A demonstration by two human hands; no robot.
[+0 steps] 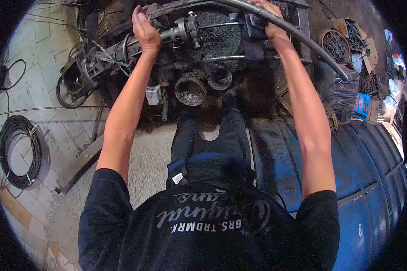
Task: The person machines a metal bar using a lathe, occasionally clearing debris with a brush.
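My left hand (145, 34) is raised over the dark machine (160, 67), fingers stretched out and nothing visible in the palm. Just to its right is a greasy flanged shaft (183, 34) with bolts. A long dark bar (309, 43) curves across the top of the view and runs down to the right. It passes in front of my right hand (275, 31), with part of the hand showing on either side. Beside that hand sits a dark metal block (256, 26). Whether the right fingers grip the bar or the block is hidden.
Metal shavings (219, 34) fill the machine bed, above two round openings (190, 91). A coil of black cable (19, 151) lies on the tiles at left. Blue metal sheeting (321, 167) covers the right side. Boxes and a basket of dark wire (335, 46) stand at the upper right.
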